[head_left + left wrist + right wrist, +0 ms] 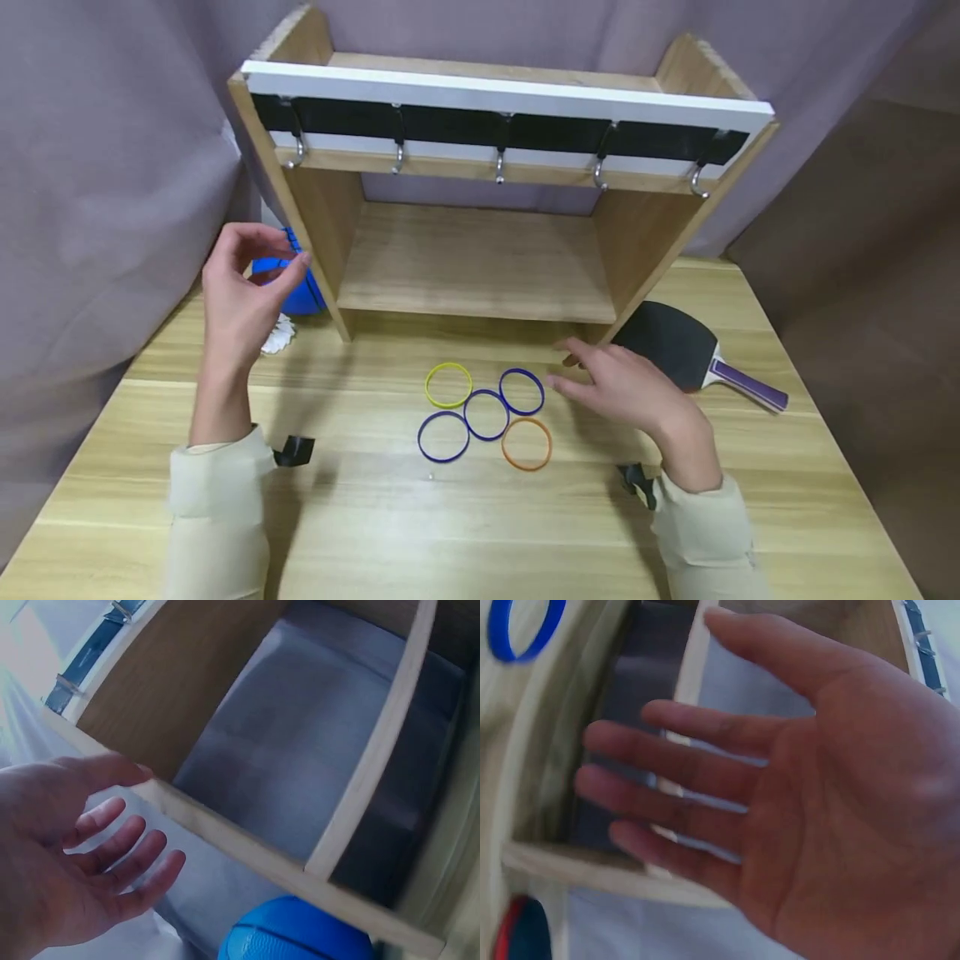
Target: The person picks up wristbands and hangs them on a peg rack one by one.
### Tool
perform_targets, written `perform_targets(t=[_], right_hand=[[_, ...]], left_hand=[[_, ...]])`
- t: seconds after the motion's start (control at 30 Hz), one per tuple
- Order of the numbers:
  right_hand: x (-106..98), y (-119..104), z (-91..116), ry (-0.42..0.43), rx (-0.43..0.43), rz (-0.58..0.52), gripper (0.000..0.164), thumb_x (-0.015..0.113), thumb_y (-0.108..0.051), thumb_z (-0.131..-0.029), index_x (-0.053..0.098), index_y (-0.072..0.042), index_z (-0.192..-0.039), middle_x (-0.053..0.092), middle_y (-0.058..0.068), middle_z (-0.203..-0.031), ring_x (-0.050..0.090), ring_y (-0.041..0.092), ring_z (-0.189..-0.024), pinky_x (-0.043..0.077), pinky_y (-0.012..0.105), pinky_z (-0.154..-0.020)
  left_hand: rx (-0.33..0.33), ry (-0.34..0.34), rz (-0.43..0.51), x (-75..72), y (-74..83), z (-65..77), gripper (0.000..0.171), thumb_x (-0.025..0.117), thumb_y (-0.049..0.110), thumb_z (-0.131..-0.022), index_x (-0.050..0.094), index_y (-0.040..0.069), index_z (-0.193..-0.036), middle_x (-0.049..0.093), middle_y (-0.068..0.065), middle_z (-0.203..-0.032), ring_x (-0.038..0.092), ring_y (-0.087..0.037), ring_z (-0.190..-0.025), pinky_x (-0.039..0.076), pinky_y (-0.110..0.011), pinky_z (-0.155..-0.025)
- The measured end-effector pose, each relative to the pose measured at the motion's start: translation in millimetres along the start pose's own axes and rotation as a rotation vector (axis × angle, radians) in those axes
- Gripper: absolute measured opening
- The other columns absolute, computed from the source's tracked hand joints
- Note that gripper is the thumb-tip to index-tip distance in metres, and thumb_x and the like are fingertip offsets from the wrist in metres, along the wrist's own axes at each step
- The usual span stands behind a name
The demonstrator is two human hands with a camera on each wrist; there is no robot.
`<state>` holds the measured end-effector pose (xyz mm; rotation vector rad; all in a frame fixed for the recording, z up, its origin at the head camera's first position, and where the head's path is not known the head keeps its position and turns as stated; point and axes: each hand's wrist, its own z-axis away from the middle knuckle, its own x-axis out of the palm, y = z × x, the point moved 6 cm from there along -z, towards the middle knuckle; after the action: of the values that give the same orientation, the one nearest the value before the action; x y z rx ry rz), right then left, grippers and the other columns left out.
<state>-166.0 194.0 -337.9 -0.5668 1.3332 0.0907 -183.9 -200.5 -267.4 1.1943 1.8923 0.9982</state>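
Note:
My left hand hovers beside the left side panel of a wooden shelf unit, fingers loosely bent and holding nothing. In the left wrist view its thumb appears over the panel's front edge; I cannot tell whether it touches. My right hand reaches over the table near the unit's lower right corner, palm bare in the right wrist view. Just left of its fingertips lies a dark blue ring. It is grouped with two more dark blue rings, a yellow ring and an orange ring, all flat on the table.
A white and black rail with several metal hooks spans the unit's top front. Left of the unit are a blue ball and a white shuttlecock. A table tennis paddle lies at the right. Grey curtains hang behind.

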Motion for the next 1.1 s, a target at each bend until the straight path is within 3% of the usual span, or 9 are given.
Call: perform_targets(t=[0.1, 0.3, 0.57, 0.8, 1.1], right_hand=[[14, 0, -5, -0.049, 0.017, -0.048, 0.055, 0.06, -0.046, -0.095, 0.054, -0.007, -0.135, 0.068, 0.011, -0.115, 0.063, 0.028, -0.106, 0.051, 0.047, -0.087], [25, 0, -10, -0.063, -0.011, -0.085, 0.05, 0.063, -0.035, -0.095, 0.055, -0.001, -0.132, 0.069, 0.014, -0.109, 0.065, 0.028, -0.101, 0.052, 0.045, -0.085], [41, 3, -21, -0.083, 0.006, 0.007, 0.054, 0.062, -0.042, -0.095, 0.055, -0.004, -0.133, 0.065, 0.012, -0.12, 0.062, 0.028, -0.108, 0.05, 0.047, -0.09], [50, 2, -32, -0.054, -0.026, 0.054, 0.051, 0.066, -0.034, -0.093, 0.056, -0.001, -0.131, 0.066, 0.008, -0.108, 0.061, 0.018, -0.091, 0.051, 0.044, -0.085], [55, -6, -39, -0.012, -0.082, 0.12, 0.031, 0.07, -0.026, -0.09, 0.066, -0.006, -0.114, 0.065, 0.001, -0.092, 0.059, 0.017, -0.078, 0.051, 0.04, -0.072]], left_hand=[[0.0, 0.003, -0.019, 4.6, 1.1, -0.6, 0.036, 0.075, 0.0, -0.082, 0.053, -0.011, -0.109, 0.059, -0.018, -0.101, 0.06, -0.027, -0.091, 0.053, -0.019, -0.072], [-0.018, 0.009, -0.007, 9.7, -4.9, -1.9, 0.035, 0.075, -0.003, -0.08, 0.053, -0.009, -0.107, 0.06, -0.015, -0.098, 0.06, -0.024, -0.087, 0.053, -0.017, -0.069], [-0.004, 0.047, -0.017, 12.8, -4.1, -1.8, 0.035, 0.073, -0.005, -0.082, 0.051, -0.013, -0.108, 0.061, -0.016, -0.096, 0.06, -0.023, -0.085, 0.052, -0.018, -0.067], [0.002, 0.073, -0.034, 14.1, -2.9, -2.3, 0.034, 0.073, -0.006, -0.081, 0.051, -0.013, -0.107, 0.061, -0.017, -0.095, 0.06, -0.021, -0.082, 0.051, -0.018, -0.066], [0.003, 0.082, -0.034, 14.5, -1.5, -2.3, 0.034, 0.072, -0.006, -0.081, 0.051, -0.012, -0.107, 0.061, -0.016, -0.096, 0.061, -0.023, -0.082, 0.052, -0.018, -0.066]])
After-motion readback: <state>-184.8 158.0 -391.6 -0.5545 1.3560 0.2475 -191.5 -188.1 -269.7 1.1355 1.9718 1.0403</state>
